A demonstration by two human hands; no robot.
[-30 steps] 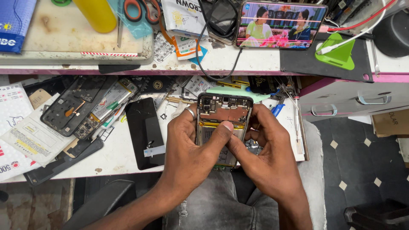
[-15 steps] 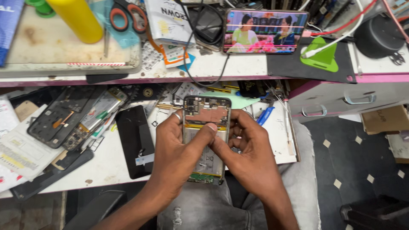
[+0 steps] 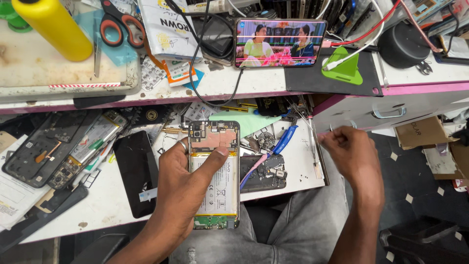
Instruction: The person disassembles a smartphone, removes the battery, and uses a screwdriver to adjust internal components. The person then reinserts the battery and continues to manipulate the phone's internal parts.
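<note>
Gripping an opened smartphone [image 3: 214, 175] with its back cover off, the left hand [image 3: 181, 182] clamps the frame at centre frame, thumb laid across the top of the white battery [image 3: 215, 186] and fingers curled behind the left edge. At far left lie a stripped phone chassis [image 3: 36, 154] and a dark glass panel [image 3: 136, 171] on the white lower shelf [image 3: 293, 168]. Above them, at upper left, sit a yellow bottle [image 3: 49, 27] and orange-handled scissors [image 3: 117, 22]; at upper centre a second phone [image 3: 281, 43] plays video. Just right of the held handset, blue-handled tweezers [image 3: 283, 139] rest among loose parts. At right, the right hand [image 3: 349, 154] hangs loosely curled beside the shelf edge; whether it pinches anything cannot be told. A steady hold would seem to call for keeping the thumb's weight on the frame rather than bearing down on the battery, and the exposed board clear of stray metal.
</note>
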